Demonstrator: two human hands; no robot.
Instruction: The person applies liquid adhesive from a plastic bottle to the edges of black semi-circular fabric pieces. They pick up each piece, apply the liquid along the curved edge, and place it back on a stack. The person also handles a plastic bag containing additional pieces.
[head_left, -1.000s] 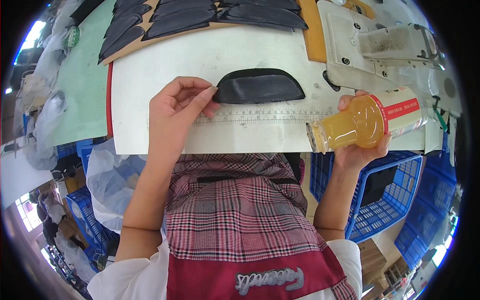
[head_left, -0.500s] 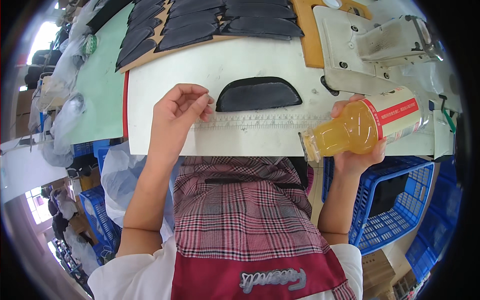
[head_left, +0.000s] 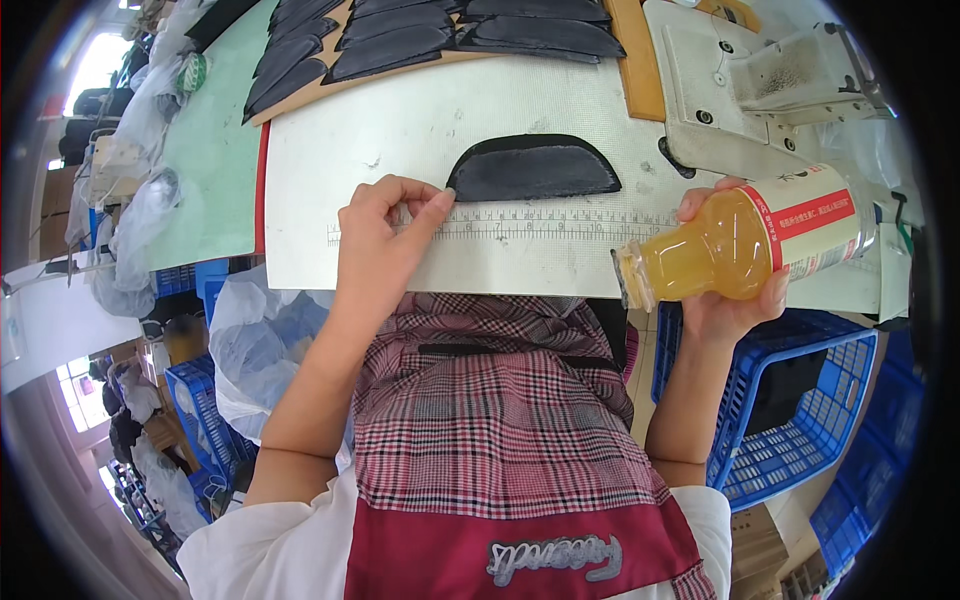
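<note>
A black half-moon piece (head_left: 538, 170) lies flat on the white table, its curved edge facing away from me. At its left corner, my left hand (head_left: 388, 225) has thumb and forefinger closed on the tip, the other fingers curled. My right hand (head_left: 722, 310) is wrapped round a clear bottle (head_left: 725, 243) of yellow-orange liquid with a cream and red label. The bottle is tipped on its side above the table's front edge, neck pointing left. A printed ruler scale (head_left: 500, 228) runs along the tabletop just in front of the black piece.
Several similar black pieces (head_left: 395, 52) lie in rows on a tan board at the back. A white machine bed (head_left: 700, 70) stands at the back right. A blue crate (head_left: 780, 470) sits below the table on the right, clear plastic bags (head_left: 245, 345) on the left.
My left hand has moved right, from beside the black piece onto its left corner. The bottle remains tilted in my right hand. The whole view has shifted slightly.
</note>
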